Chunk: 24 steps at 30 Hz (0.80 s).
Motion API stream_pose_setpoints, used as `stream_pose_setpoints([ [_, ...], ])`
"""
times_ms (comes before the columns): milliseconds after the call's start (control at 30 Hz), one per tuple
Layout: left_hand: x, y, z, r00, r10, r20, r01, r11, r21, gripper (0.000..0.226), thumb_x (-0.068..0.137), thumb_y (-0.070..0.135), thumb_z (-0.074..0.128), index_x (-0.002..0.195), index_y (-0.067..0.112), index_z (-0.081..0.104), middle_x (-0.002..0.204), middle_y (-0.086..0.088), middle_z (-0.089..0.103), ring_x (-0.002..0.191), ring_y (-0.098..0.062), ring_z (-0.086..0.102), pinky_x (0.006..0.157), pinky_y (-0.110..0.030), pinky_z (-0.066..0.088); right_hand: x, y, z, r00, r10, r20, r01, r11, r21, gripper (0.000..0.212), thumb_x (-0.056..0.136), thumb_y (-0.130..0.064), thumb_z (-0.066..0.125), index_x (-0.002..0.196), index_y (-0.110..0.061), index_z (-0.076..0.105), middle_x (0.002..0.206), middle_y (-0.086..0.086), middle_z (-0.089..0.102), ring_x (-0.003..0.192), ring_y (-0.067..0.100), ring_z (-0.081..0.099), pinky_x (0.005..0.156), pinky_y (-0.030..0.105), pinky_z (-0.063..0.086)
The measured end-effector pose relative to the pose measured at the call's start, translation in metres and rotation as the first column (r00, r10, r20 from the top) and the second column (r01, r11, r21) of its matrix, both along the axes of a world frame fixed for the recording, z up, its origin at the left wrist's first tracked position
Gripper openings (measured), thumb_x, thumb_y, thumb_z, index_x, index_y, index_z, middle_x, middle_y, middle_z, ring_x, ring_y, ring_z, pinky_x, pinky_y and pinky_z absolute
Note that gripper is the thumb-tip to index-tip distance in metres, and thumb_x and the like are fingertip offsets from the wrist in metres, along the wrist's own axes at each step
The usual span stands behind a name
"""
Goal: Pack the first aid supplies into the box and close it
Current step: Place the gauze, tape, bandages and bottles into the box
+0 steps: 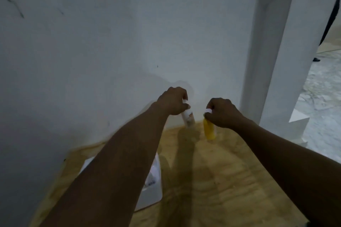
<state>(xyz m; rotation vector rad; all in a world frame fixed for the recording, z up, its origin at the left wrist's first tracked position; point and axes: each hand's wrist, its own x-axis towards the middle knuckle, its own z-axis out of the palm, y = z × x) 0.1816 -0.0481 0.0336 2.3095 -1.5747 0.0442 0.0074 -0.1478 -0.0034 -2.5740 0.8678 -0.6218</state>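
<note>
Forearms fill my near view over the wooden table (230,180). White box (153,191) sits under my left arm. Left hand (173,103) pinches the white bottle (188,118) by its top; right hand (224,114) pinches the yellow bottle (209,130) cap, both standing by the wall (110,42).

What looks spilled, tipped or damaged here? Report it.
Nothing stands out. The left hand grips the white bottle and the right hand the yellow bottle, both upright and capped. The box is mostly hidden.
</note>
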Motion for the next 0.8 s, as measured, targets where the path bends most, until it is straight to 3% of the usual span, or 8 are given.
stream_pose_setpoints([
  [167, 0.024, 0.073, 0.044, 0.994, 0.097, -0.044, -0.098, 0.995, -0.012, 0.029, 0.082, 0.033, 0.080, 0.102, 0.013, 0.071, 0.109, -0.008, 0.068, 0.100, -0.027, 0.065, 0.091, -0.041, 0.055, 0.019, 0.054, 0.036, 0.987, 0.113, 0.112, -0.112, 0.994, -0.013, 0.021, 0.083, -0.027, 0.065, 0.098, -0.011, 0.065, 0.098, 0.004, 0.067, 0.091, 0.023, 0.062, 0.078, 0.039, 0.054],
  [300, 0.037, 0.126, 0.060, 0.978, 0.173, -0.118, -0.176, 0.984, -0.013, 0.026, 0.081, 0.027, 0.082, 0.099, 0.011, 0.071, 0.100, -0.006, 0.067, 0.076, -0.020, 0.073, 0.063, -0.025, 0.056, 0.033, 0.103, 0.060, 0.950, 0.207, 0.233, -0.211, 0.977, -0.006, 0.020, 0.085, -0.028, 0.065, 0.097, -0.012, 0.065, 0.098, 0.002, 0.066, 0.089, 0.020, 0.062, 0.077, 0.036, 0.054],
  [400, 0.040, 0.159, 0.060, 0.963, 0.210, -0.169, -0.210, 0.978, 0.018, 0.026, 0.082, 0.025, 0.082, 0.100, 0.012, 0.069, 0.093, -0.006, 0.069, 0.072, -0.019, 0.075, 0.061, -0.026, 0.059, 0.040, 0.138, 0.068, 0.927, 0.270, 0.261, -0.282, 0.959, 0.008, 0.020, 0.085, -0.028, 0.067, 0.098, -0.013, 0.065, 0.098, 0.001, 0.065, 0.088, 0.018, 0.062, 0.074, 0.030, 0.052],
  [500, 0.039, 0.182, 0.053, 0.949, 0.229, -0.216, -0.223, 0.973, 0.053, 0.028, 0.082, 0.025, 0.082, 0.103, 0.012, 0.069, 0.091, -0.008, 0.072, 0.071, -0.018, 0.075, 0.062, -0.027, 0.060, 0.043, 0.165, 0.066, 0.921, 0.315, 0.229, -0.327, 0.945, 0.016, 0.021, 0.085, -0.026, 0.068, 0.098, -0.010, 0.067, 0.095, 0.000, 0.064, 0.086, 0.017, 0.061, 0.071, 0.027, 0.050],
  [633, 0.034, 0.198, 0.042, 0.943, 0.207, -0.260, -0.213, 0.977, 0.005, 0.026, 0.081, 0.022, 0.083, 0.101, 0.011, 0.069, 0.087, -0.007, 0.071, 0.065, -0.016, 0.073, 0.056, -0.024, 0.057, 0.041, 0.185, 0.051, 0.927, 0.359, 0.111, -0.365, 0.930, 0.039, 0.018, 0.082, -0.024, 0.067, 0.094, -0.011, 0.068, 0.093, 0.002, 0.068, 0.085, 0.018, 0.063, 0.075, 0.036, 0.057],
  [800, 0.025, 0.202, 0.043, 0.946, 0.171, -0.276, -0.173, 0.985, 0.017, 0.029, 0.080, 0.023, 0.084, 0.102, 0.009, 0.070, 0.087, -0.009, 0.073, 0.066, -0.018, 0.074, 0.067, -0.034, 0.061, 0.037, 0.195, 0.031, 0.928, 0.373, -0.004, -0.372, 0.926, 0.059, 0.018, 0.079, -0.023, 0.065, 0.092, -0.011, 0.068, 0.089, 0.005, 0.069, 0.083, 0.020, 0.064, 0.074, 0.037, 0.058],
])
